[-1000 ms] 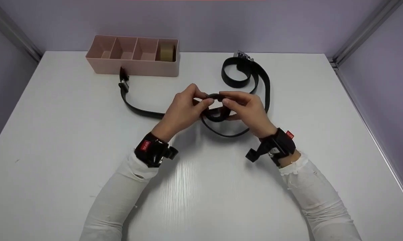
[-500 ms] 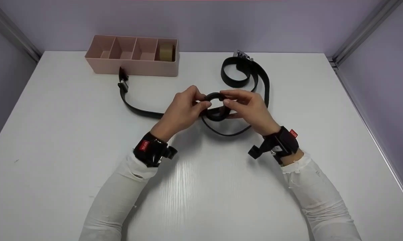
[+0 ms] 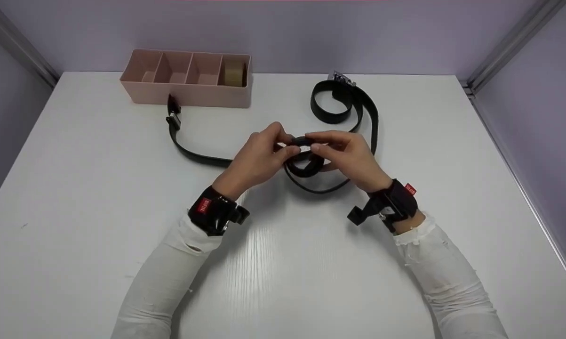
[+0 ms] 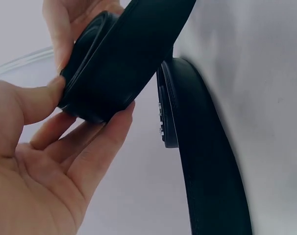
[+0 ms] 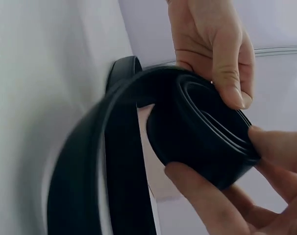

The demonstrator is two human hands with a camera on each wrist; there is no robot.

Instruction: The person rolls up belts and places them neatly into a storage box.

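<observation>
Between both hands is a rolled-up section of black leather belt (image 3: 305,170), held above the white table. My left hand (image 3: 259,157) pinches the roll between thumb and fingers from the left. From the right, my right hand (image 3: 351,154) grips it the same way, thumb on the near edge. In the right wrist view the coil (image 5: 202,132) shows several tight layers, with a looser strap (image 5: 80,166) curving away from it. The left wrist view shows my left thumb and fingertips on the coil (image 4: 104,93). Part of the roll is hidden behind the fingers.
A belt length with a metal loop (image 3: 173,117) runs left toward a pink divided box (image 3: 188,94) holding a tape roll (image 3: 234,74). Behind my right hand lies a loose curl of black belt (image 3: 327,117) with a silver buckle (image 3: 343,78). Purple panels (image 3: 287,37) border the table.
Half a second ago the roll's upper ring stood more open; now it looks narrower and sits slightly lower, as both hands have tipped it. The loose belt parts and box stay in place.
</observation>
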